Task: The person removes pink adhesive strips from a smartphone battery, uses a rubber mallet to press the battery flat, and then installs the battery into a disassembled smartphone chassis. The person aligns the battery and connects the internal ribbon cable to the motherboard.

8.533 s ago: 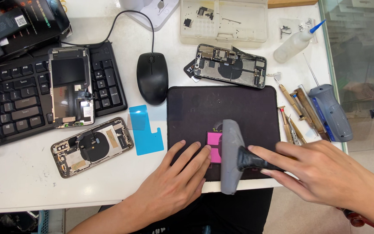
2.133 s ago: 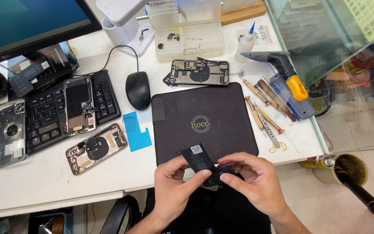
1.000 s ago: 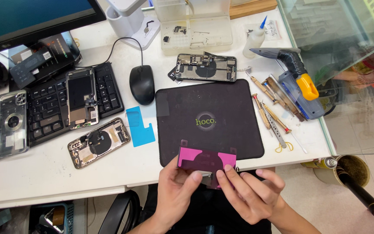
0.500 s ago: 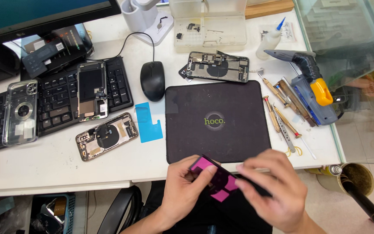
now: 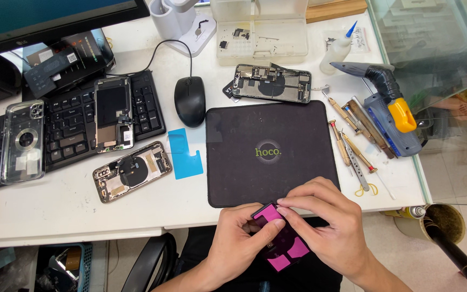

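White repair bench, viewed from above; a black work mat [image 5: 268,154] lies at its near edge.

Fingers: the left hand [image 5: 239,243] and right hand [image 5: 328,227] are both closed in a pinch on a flat black part faced with magenta adhesive film [image 5: 279,240], held off the bench edge just below the mat, over the lap.

Change: half a second ago the part was held flatter; it is now turned on a slant and the thumbs sit at its upper corner. Judged: the film is being worked at that edge.

Count on the bench:
- three opened phone housings [image 5: 132,172]
- one clear case [image 5: 22,141]
- one mouse [image 5: 189,101]
- one blue film sheet [image 5: 185,160]
- one heat tool [image 5: 390,108]
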The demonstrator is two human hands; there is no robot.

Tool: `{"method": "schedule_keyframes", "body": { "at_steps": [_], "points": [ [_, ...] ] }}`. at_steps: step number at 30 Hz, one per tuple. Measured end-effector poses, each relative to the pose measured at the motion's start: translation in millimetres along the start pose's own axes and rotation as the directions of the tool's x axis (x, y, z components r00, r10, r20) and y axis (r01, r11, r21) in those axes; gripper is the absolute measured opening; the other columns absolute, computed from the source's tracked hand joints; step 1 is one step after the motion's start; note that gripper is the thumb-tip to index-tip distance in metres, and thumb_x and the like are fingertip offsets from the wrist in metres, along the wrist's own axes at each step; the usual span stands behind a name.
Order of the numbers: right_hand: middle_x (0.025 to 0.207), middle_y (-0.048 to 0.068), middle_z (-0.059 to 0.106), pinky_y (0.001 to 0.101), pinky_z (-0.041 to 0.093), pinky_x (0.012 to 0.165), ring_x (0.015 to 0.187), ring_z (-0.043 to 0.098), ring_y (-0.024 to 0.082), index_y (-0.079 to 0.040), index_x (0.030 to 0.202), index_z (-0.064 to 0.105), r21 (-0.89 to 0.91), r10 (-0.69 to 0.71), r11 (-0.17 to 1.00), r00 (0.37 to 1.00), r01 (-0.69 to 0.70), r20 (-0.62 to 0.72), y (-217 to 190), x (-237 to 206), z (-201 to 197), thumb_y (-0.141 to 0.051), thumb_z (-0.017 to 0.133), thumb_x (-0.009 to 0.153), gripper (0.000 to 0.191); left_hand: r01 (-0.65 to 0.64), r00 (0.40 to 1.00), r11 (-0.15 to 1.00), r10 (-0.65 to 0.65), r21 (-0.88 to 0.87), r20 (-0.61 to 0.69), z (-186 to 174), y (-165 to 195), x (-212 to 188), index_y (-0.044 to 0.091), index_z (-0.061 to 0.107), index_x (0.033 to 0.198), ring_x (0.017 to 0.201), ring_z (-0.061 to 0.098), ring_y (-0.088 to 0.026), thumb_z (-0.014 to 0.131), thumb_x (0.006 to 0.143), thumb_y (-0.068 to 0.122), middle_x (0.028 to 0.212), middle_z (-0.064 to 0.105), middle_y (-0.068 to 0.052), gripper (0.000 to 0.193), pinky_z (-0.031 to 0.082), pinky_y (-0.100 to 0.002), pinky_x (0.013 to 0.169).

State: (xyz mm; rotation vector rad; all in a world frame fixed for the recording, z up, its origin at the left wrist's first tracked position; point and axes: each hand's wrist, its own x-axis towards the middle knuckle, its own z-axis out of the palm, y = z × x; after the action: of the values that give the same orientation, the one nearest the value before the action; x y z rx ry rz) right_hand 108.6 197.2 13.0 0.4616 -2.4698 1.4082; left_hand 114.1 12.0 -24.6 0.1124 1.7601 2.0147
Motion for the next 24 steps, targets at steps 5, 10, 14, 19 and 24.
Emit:
{"method": "schedule_keyframes", "body": {
  "at_steps": [5, 10, 14, 19, 24],
  "points": [
    [0.091, 0.004, 0.07, 0.0296, 0.054, 0.072, 0.084, 0.066, 0.019, -0.004, 0.094, 0.075, -0.085, -0.126, 0.989, 0.992, 0.123, -0.026, 3, -2, 1, 0.001, 0.083, 0.073, 0.023, -0.011, 1.0, 1.0, 0.011, 0.007, 0.013, 0, 1, 1, -0.004, 0.077, 0.102, 0.071, 0.07, -0.007, 0.073, 0.095, 0.012, 0.087, 0.073, -0.006, 0.018, 0.058, -0.022, 0.062],
    [0.093, 0.005, 0.068, 0.0353, 0.053, 0.077, 0.085, 0.066, 0.02, -0.004, 0.097, 0.075, -0.165, -0.269, 0.95, 0.963, 0.263, -0.013, 6, -4, 1, 0.0, 0.084, 0.068, 0.03, -0.002, 0.999, 1.0, 0.002, -0.006, 0.039, -1, -1, 2, -0.004, 0.076, 0.102, 0.072, 0.07, -0.008, 0.072, 0.095, 0.012, 0.089, 0.073, -0.007, 0.018, 0.058, -0.022, 0.062],
    [0.093, 0.004, 0.069, 0.0349, 0.053, 0.076, 0.083, 0.067, 0.018, -0.006, 0.099, 0.076, -0.148, -0.279, 0.95, 0.96, 0.274, -0.013, 9, -6, 3, -0.001, 0.084, 0.069, 0.031, 0.05, 0.998, 0.999, -0.049, -0.018, 0.043, -2, -5, 2, -0.003, 0.076, 0.102, 0.068, 0.068, -0.006, 0.072, 0.095, 0.013, 0.085, 0.074, -0.005, 0.018, 0.056, -0.021, 0.059],
    [0.093, 0.004, 0.069, 0.0335, 0.053, 0.074, 0.082, 0.067, 0.018, -0.006, 0.099, 0.076, -0.136, -0.292, 0.948, 0.957, 0.289, -0.001, 13, -7, 3, 0.001, 0.083, 0.07, 0.031, 0.058, 0.996, 0.997, -0.054, -0.06, 0.064, -3, -9, 3, -0.004, 0.075, 0.1, 0.067, 0.066, -0.005, 0.073, 0.096, 0.013, 0.081, 0.074, -0.004, 0.017, 0.054, -0.02, 0.06],
    [0.095, 0.005, 0.068, 0.0335, 0.053, 0.075, 0.085, 0.066, 0.019, -0.006, 0.1, 0.076, -0.066, -0.234, 0.97, 0.972, 0.236, 0.036, 15, -10, 0, 0.002, 0.082, 0.07, 0.032, 0.068, 0.995, 0.995, -0.062, -0.07, 0.077, -5, -10, 3, -0.004, 0.075, 0.1, 0.067, 0.066, -0.005, 0.074, 0.095, 0.014, 0.081, 0.073, -0.004, 0.019, 0.054, -0.021, 0.06]
  ]
}}
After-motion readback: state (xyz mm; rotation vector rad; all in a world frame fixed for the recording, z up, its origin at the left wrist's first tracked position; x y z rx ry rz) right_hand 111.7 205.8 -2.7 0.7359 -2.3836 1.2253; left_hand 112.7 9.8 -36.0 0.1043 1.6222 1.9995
